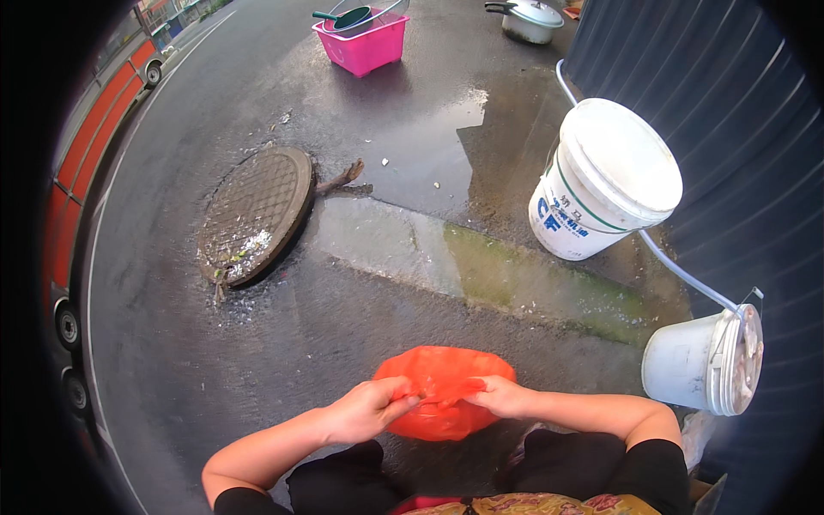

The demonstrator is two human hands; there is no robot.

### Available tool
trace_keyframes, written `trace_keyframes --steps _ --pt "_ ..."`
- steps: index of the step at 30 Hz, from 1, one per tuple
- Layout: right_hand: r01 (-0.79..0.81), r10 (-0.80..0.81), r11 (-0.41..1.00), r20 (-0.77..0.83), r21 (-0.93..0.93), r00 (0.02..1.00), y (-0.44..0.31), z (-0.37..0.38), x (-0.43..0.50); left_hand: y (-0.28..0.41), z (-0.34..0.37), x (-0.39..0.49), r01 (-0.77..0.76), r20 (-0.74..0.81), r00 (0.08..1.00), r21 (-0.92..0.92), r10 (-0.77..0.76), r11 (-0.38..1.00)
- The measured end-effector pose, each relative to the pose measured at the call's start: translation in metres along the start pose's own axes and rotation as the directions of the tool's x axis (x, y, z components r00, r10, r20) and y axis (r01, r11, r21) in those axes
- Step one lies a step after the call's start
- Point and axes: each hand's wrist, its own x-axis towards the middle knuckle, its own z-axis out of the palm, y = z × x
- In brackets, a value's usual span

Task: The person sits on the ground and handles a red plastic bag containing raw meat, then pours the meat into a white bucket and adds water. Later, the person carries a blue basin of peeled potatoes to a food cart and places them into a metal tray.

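Low before my knees is a bulging orange-red plastic bag [444, 418], its sides rounded out. My left hand [370, 409] pinches the gathered top of the bag between thumb and fingers. On the other side, my right hand [502, 396] grips another part of the same top. The two hands are a short way apart with crumpled plastic between them. What fills the bag is hidden by the film. Wet dark pavement [335, 341] lies around it.
A manhole cover [257, 212], propped on a stick [341, 177], sits ahead left. To the right are a large white bucket [573, 212], a smaller full bucket [679, 360] with a hose [689, 270], and a corrugated wall [721, 141]. Farther off stand a pink tub [364, 51] and a pressure cooker [531, 26].
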Motion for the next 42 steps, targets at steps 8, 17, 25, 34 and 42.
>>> trace_keyframes --steps 8,17,25,34,42 --pt "0.044 -0.041 0.998 0.072 -0.041 0.997 -0.018 -0.014 0.011 0.053 0.013 -0.064 0.134 -0.304 0.952 0.505 0.03 0.853" --pt "0.235 -0.217 0.577 0.13 -0.782 0.967 -0.079 -0.054 -0.023 0.052 0.031 -0.05 0.015 -0.332 0.884 -0.685 -0.33 0.728" --pt "-0.282 0.051 0.72 -0.356 -0.635 0.933 -0.138 0.033 -0.08 0.077 0.029 -0.048 0.023 -0.297 0.812 -0.844 -0.502 0.536" --pt "0.211 0.359 0.806 -0.741 0.552 0.567 -0.107 0.102 -0.066 0.072 0.039 -0.054 -0.107 -0.393 0.651 -0.894 -0.649 0.434" --pt "0.234 0.485 0.721 -0.716 0.652 0.501 -0.102 0.097 -0.066 0.074 0.072 -0.025 -0.15 -0.623 0.606 -0.7 -0.495 0.698"
